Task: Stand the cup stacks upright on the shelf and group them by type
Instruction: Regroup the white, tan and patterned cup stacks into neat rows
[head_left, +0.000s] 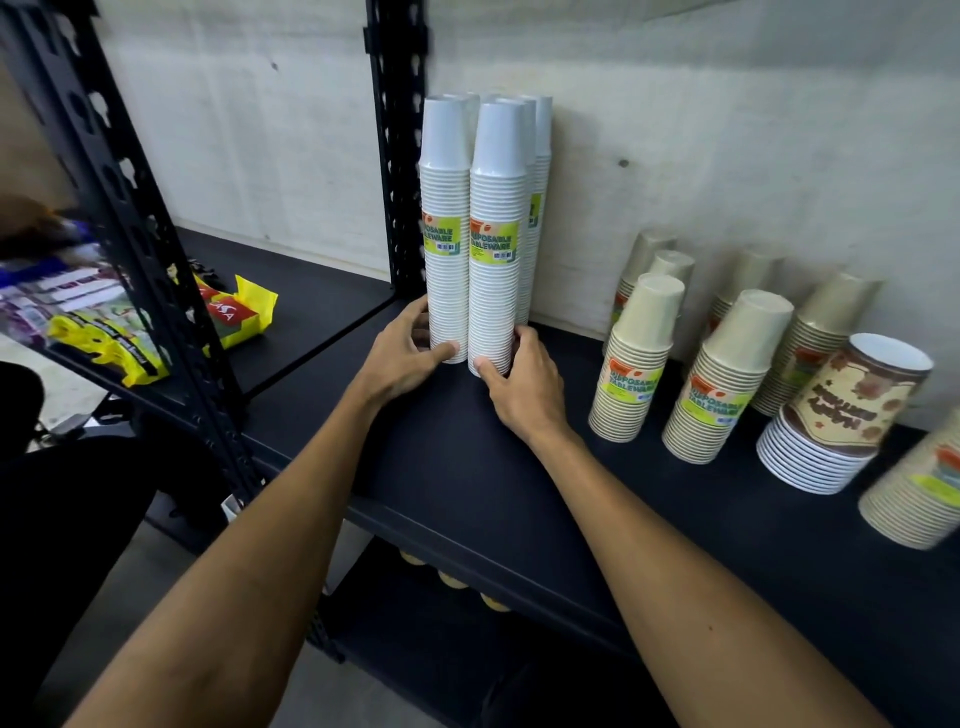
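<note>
Both forearms reach in from the front edge of the black shelf (467, 467) toward its back left corner, where the tall white cup stacks (488, 234) stand upright against the wall beside the rack post (397, 156). Shorter beige cup stacks (724, 379) stand grouped near the back edge to the right, with a printed bowl stack (841, 415) and one more beige stack (919, 488) toward the right front. At the base of the front two white stacks, the left hand (402, 358) curls round the left one and the right hand (524, 379) grips the right one, thumbs on the front faces. Judged as squaring the white group: slide from the bases, keep both columns vertical, and press them flush against the stacks behind, since such tall columns would tip easily if pushed higher up.
</note>
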